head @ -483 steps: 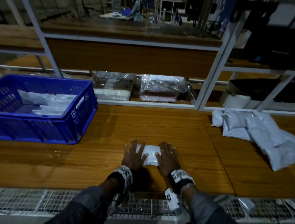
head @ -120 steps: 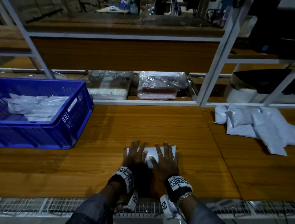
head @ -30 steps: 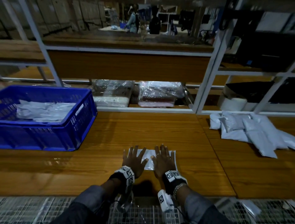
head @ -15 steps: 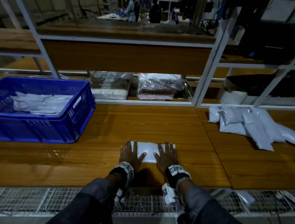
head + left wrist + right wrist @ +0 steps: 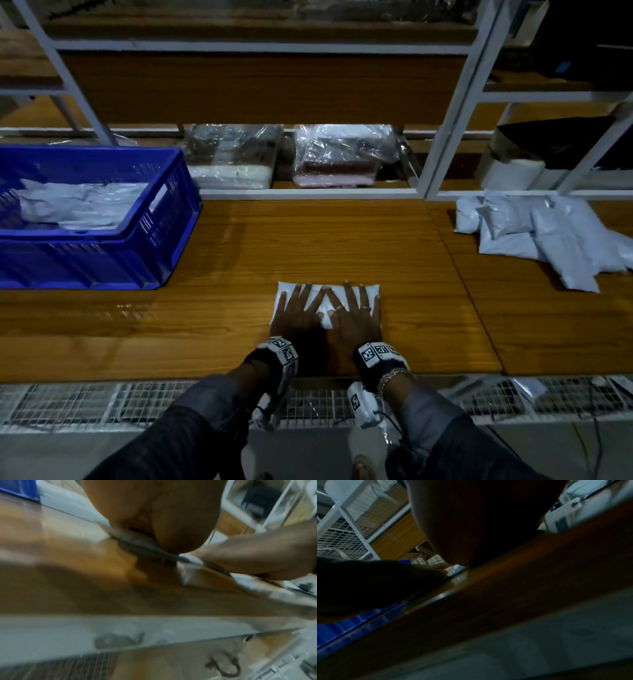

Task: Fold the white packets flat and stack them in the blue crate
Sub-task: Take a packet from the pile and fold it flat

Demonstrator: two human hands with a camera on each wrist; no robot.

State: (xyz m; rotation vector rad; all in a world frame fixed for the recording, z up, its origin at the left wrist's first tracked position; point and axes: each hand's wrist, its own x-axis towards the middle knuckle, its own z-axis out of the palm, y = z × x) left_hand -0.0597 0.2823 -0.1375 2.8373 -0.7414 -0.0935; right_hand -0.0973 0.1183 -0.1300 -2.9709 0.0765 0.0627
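A folded white packet (image 5: 326, 313) lies on the wooden table (image 5: 308, 246) near its front edge. Both my hands press flat on it with spread, straight fingers: my left hand (image 5: 298, 310) covers its left half, my right hand (image 5: 358, 311) its right half. The blue crate (image 5: 161, 236) stands at the left of the table and holds several white packets (image 5: 78, 205). A loose pile of unfolded white packets (image 5: 544, 233) lies at the right. The wrist views are blurred and dark; the left wrist view shows my palm (image 5: 154, 513) down on the table.
White shelf posts (image 5: 455, 130) rise behind the table. Two plastic-wrapped bundles (image 5: 342, 154) sit on the low shelf at the back. A wire-mesh ledge (image 5: 137, 401) runs along the front edge of the table. Bare wood lies between the crate and my hands.
My hands have drawn closer together on the packet, the fingertips now nearly meeting in the middle. The packet stays in the same spot on the table.
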